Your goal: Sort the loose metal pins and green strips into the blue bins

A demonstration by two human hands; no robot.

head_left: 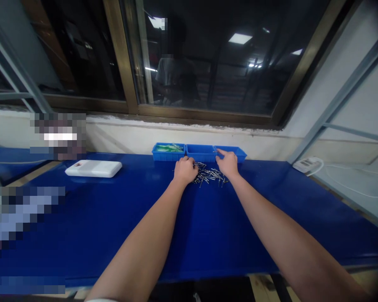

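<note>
Pile of metal pins [209, 175] on blue table [214, 235], just on the near side of the bins, between the 2 hands. Long axes mixed, no common direction. Left hand [185, 170] is nearer: at the pile's left edge, fingers curled down, pile to its right; can't tell if it has hold of any pins. Right hand [229, 163] is beyond the pile's right end, index finger out, thumb below it, partly open by the look of it. Thin shiny piece seems to be at the index tip, lying roughly level and pointing left over the middle bin [204, 159]; too small to confirm the grip. 3 blue bins in a row side by side: left bin [164, 157] has green-and-clear packaging [168, 147], right bin [242, 155] is partly behind the right hand. White box [94, 168] well apart, off left.
</note>
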